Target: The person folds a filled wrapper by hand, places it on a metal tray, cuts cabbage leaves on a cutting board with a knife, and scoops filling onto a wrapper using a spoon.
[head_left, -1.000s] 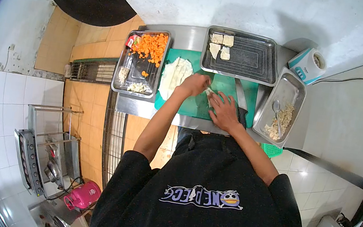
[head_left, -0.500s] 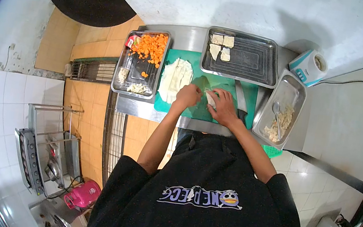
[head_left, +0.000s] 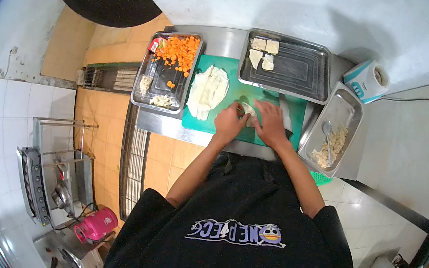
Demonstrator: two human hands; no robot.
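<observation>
A small, pale piece of dough sheet [head_left: 250, 111] lies on the green cutting board [head_left: 245, 78], between my hands. My left hand [head_left: 230, 122] pinches its left edge, fingers closed. From the other side my right hand [head_left: 270, 123] grips it with thumb and fingers, partly covering it. Left of them a stack of larger pale dough sheets [head_left: 208, 92] rests on the board. A knife [head_left: 285, 111] lies just right of my right hand, its handle end partly hidden by the wrist.
Left stands a metal tray with sliced carrots [head_left: 182, 53] and small chopped heaps. Behind the board, a dark tray [head_left: 298, 68] bears several pale square pieces. To the right are a pan [head_left: 349, 102] with pale filling and a spoon [head_left: 328, 138], and a tissue roll [head_left: 366, 82].
My left hand has moved right, up to the small dough piece. My right hand has shifted slightly, so more of the piece shows between both hands.
</observation>
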